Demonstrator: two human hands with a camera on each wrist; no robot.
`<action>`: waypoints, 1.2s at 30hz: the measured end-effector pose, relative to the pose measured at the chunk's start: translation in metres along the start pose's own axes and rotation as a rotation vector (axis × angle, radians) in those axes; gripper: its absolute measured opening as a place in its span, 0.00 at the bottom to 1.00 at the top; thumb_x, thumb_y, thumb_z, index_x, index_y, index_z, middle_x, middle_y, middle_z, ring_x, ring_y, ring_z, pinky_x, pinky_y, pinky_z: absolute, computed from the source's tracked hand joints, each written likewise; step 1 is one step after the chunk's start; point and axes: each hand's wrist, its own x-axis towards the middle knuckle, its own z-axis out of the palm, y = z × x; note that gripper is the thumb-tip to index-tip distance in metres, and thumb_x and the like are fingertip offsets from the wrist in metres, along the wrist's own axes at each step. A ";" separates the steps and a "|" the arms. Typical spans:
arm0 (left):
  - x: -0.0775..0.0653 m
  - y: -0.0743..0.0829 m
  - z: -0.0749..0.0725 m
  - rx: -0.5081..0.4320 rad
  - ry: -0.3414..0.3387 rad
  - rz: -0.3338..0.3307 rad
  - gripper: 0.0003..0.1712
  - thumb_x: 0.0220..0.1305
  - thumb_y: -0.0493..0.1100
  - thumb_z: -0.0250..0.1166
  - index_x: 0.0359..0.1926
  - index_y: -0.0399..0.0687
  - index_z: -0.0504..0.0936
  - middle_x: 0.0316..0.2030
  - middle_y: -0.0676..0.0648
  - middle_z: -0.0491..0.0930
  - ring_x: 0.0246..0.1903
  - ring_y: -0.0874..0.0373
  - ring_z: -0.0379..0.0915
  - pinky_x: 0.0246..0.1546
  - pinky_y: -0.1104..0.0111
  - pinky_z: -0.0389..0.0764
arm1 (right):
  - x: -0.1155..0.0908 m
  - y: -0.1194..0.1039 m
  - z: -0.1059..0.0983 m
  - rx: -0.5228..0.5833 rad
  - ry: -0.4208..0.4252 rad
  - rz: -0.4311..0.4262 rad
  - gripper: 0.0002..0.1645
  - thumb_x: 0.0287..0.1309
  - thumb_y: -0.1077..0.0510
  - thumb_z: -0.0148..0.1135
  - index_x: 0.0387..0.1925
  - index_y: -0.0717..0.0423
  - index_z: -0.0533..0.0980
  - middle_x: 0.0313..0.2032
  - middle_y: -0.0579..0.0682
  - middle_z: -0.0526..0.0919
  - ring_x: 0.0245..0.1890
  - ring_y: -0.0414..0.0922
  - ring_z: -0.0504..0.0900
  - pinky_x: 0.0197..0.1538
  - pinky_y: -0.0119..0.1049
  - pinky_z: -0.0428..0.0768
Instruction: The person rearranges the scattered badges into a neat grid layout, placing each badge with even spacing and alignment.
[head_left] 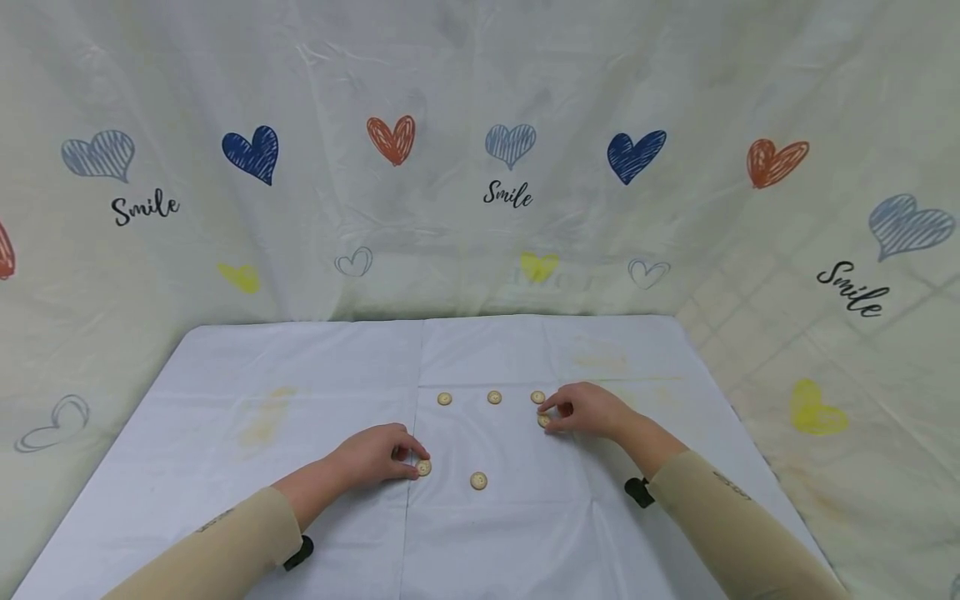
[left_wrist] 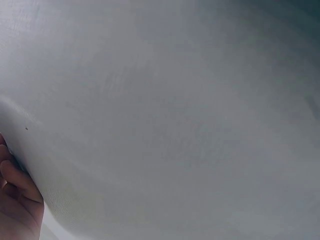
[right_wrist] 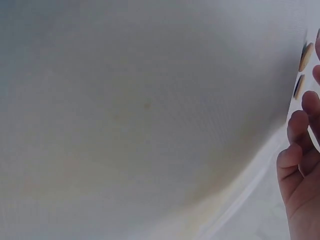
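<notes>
Step in hand, by judgement: arranging small round wooden buttons on the tabletop (head_left: 300,392), which is covered by a white cloth.

Landmark: the middle button (head_left: 494,397) of a back row of three.
- Row: one button (head_left: 445,398) to its left and one button (head_left: 537,397) to its right, evenly spaced.
- Right hand (head_left: 588,409): just right of the row. Its curled fingers pinch a fourth button (head_left: 543,421), which sits on the cloth just in front of the row's right end.
- Left hand (head_left: 375,454): in front and to the left of the landmark. Thumb and forefinger pinch a fifth button (head_left: 423,467) that rests on the cloth.
- A sixth button (head_left: 478,480) lies free, in front of the landmark, just right of the left hand's button.

Next move, by judgement: each pinched button needs a short slide into line, with spacing matched to the back row.

Legible writing: the word "Smile" (head_left: 507,195) is printed on the backdrop behind the tabletop, among drawn hearts. The sleeve print is too small to read.
</notes>
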 end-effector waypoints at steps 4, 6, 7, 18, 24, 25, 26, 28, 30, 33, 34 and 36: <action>0.001 -0.001 0.001 0.008 0.001 0.009 0.10 0.57 0.50 0.74 0.42 0.67 0.89 0.27 0.61 0.70 0.28 0.66 0.66 0.32 0.69 0.70 | -0.001 0.000 -0.001 0.004 0.000 -0.010 0.18 0.52 0.47 0.75 0.46 0.42 0.87 0.24 0.37 0.73 0.26 0.37 0.69 0.33 0.34 0.70; 0.001 -0.002 0.001 0.009 0.003 0.011 0.10 0.57 0.50 0.74 0.41 0.67 0.89 0.26 0.61 0.70 0.28 0.66 0.66 0.32 0.69 0.69 | -0.001 -0.001 -0.001 0.007 -0.001 -0.016 0.18 0.52 0.47 0.75 0.46 0.42 0.87 0.24 0.37 0.73 0.26 0.37 0.69 0.33 0.33 0.70; 0.001 -0.002 0.001 0.007 0.003 0.012 0.10 0.57 0.50 0.74 0.41 0.68 0.89 0.26 0.61 0.70 0.28 0.66 0.66 0.32 0.69 0.69 | -0.001 -0.001 0.000 0.009 -0.002 -0.020 0.18 0.53 0.47 0.75 0.46 0.42 0.87 0.24 0.37 0.73 0.26 0.37 0.70 0.33 0.33 0.70; -0.001 0.000 0.001 0.004 0.011 -0.007 0.10 0.57 0.51 0.74 0.41 0.68 0.89 0.27 0.61 0.70 0.28 0.66 0.66 0.32 0.69 0.69 | 0.004 -0.028 0.008 0.025 -0.067 -0.088 0.19 0.53 0.45 0.75 0.47 0.39 0.86 0.22 0.36 0.74 0.27 0.35 0.72 0.35 0.33 0.73; -0.001 0.000 0.000 0.003 0.001 0.010 0.10 0.57 0.50 0.74 0.42 0.67 0.89 0.27 0.61 0.70 0.29 0.66 0.66 0.33 0.69 0.70 | 0.009 -0.055 0.020 -0.012 -0.102 -0.181 0.19 0.51 0.45 0.75 0.47 0.38 0.87 0.21 0.34 0.72 0.25 0.32 0.70 0.35 0.30 0.72; -0.001 0.000 0.000 0.001 0.000 0.014 0.10 0.57 0.50 0.74 0.42 0.66 0.89 0.27 0.61 0.70 0.29 0.66 0.66 0.33 0.69 0.70 | 0.010 -0.060 0.023 -0.020 -0.114 -0.198 0.19 0.51 0.44 0.75 0.47 0.38 0.87 0.21 0.34 0.72 0.25 0.32 0.70 0.35 0.29 0.71; -0.001 -0.001 0.000 0.001 0.001 0.014 0.10 0.57 0.50 0.74 0.42 0.66 0.89 0.27 0.61 0.70 0.29 0.66 0.66 0.33 0.69 0.70 | 0.010 -0.065 0.025 -0.028 -0.124 -0.216 0.18 0.51 0.44 0.75 0.47 0.37 0.87 0.21 0.33 0.72 0.24 0.31 0.70 0.34 0.29 0.71; -0.001 -0.001 0.000 0.000 0.000 0.011 0.10 0.57 0.50 0.74 0.42 0.66 0.89 0.27 0.61 0.70 0.29 0.66 0.66 0.33 0.69 0.70 | 0.011 -0.074 0.028 -0.037 -0.140 -0.255 0.18 0.51 0.45 0.75 0.46 0.38 0.87 0.21 0.33 0.72 0.24 0.31 0.70 0.34 0.28 0.71; -0.001 -0.001 -0.001 0.000 -0.001 0.011 0.10 0.57 0.50 0.74 0.42 0.66 0.89 0.27 0.61 0.70 0.28 0.66 0.66 0.33 0.69 0.70 | 0.012 -0.081 0.031 -0.045 -0.155 -0.284 0.18 0.52 0.45 0.75 0.46 0.38 0.87 0.21 0.33 0.71 0.24 0.30 0.70 0.34 0.27 0.70; 0.000 -0.001 -0.001 -0.001 -0.004 0.012 0.11 0.57 0.50 0.74 0.42 0.66 0.89 0.27 0.61 0.70 0.28 0.66 0.66 0.32 0.69 0.70 | 0.013 -0.088 0.035 -0.064 -0.164 -0.292 0.17 0.52 0.45 0.75 0.46 0.36 0.87 0.21 0.32 0.71 0.24 0.30 0.69 0.34 0.27 0.69; 0.000 0.000 -0.001 -0.003 -0.005 0.013 0.11 0.57 0.50 0.74 0.42 0.66 0.89 0.27 0.61 0.70 0.28 0.66 0.66 0.32 0.69 0.70 | 0.013 -0.090 0.036 -0.072 -0.170 -0.287 0.17 0.52 0.44 0.75 0.46 0.35 0.87 0.21 0.32 0.71 0.24 0.30 0.69 0.34 0.26 0.68; 0.000 0.000 -0.001 -0.006 -0.008 0.012 0.11 0.57 0.50 0.74 0.42 0.66 0.89 0.27 0.61 0.70 0.28 0.66 0.66 0.32 0.69 0.70 | 0.014 -0.093 0.039 -0.081 -0.183 -0.281 0.17 0.52 0.44 0.75 0.45 0.34 0.87 0.21 0.32 0.71 0.24 0.30 0.69 0.33 0.26 0.68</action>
